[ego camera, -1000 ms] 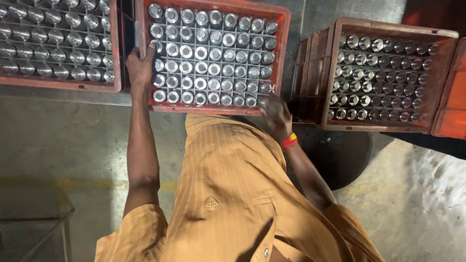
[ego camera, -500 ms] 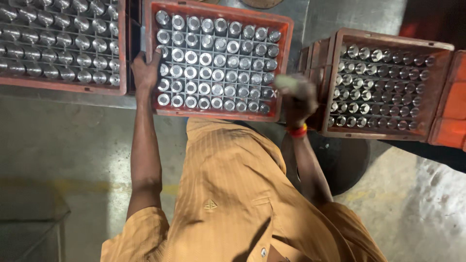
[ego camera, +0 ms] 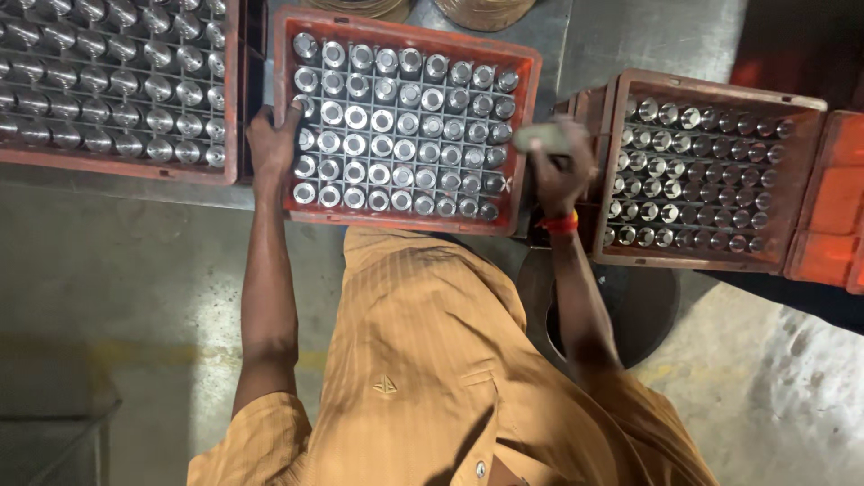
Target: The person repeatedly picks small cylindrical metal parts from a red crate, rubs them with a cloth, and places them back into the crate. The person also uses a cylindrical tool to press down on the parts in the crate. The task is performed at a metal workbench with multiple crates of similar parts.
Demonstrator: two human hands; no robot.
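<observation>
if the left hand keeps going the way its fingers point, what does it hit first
Probably the metal cylinders in the middle crate. The left hand grips that crate's left wall, fingers pointing up and right over the nearest parts; depth is unclear.

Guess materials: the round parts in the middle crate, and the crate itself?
Round silver cylindrical parts: apparently machined metal, likely steel; bright, mirror-like glints on flat turned ends. Red-orange rectangular crate: probably moulded plastic; dull matte rim, rounded corners, scuffed edges. The left hand rests on its rim.
</observation>
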